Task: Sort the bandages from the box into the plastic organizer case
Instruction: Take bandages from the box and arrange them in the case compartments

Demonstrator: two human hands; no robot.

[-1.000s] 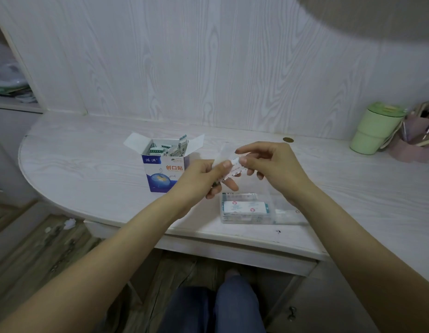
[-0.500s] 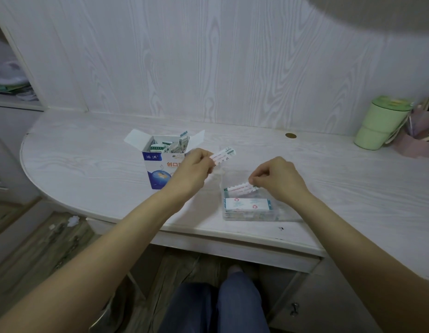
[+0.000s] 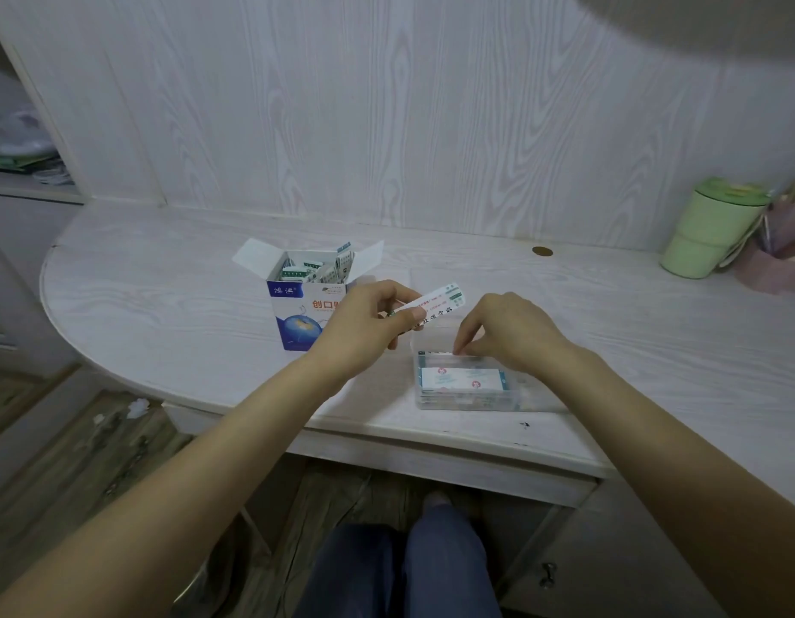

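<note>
The plastic organizer case (image 3: pixel 464 383) lay near the front edge of the bench (image 3: pixel 163 296). Just left of the case and a little behind it stood the open bandage box (image 3: pixel 304 312), with more strips poking out of its top. The left hand (image 3: pixel 364 325) pinched one wrapped bandage (image 3: pixel 435 303) in the air above the case's back left corner. The right hand (image 3: pixel 504 332) had curled fingertips at the case's back edge, apparently pinching a strip (image 3: pixel 435 352) into place there. A stack of bandages (image 3: pixel 460 379) already lay flat inside. The placing step seemed in hand; next, the held bandage would need passing across and laying flat in the case
</note>
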